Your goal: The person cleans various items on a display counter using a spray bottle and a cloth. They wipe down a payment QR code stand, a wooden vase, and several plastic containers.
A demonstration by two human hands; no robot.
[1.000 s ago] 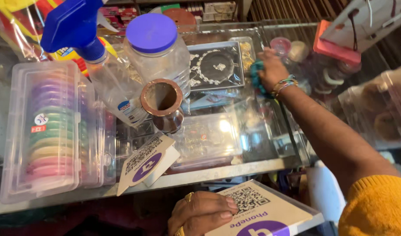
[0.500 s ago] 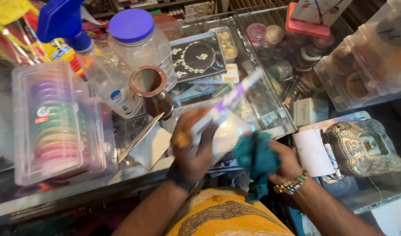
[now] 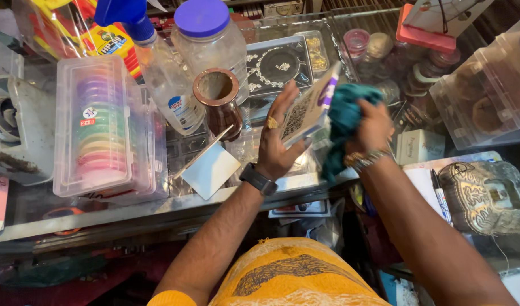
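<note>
Soft teal cloth against a glossy card; smooth glass countertop, clear plastic jar.

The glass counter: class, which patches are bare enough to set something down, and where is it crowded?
Little is bare on the glass counter: a strip along its front edge below the clear box of coloured rings, and a small patch beside the white card near the left hand. Behind, spray bottle, jar and copper cup crowd together.

Brown cup, spray bottle and jar crowd the glass counter.
</note>
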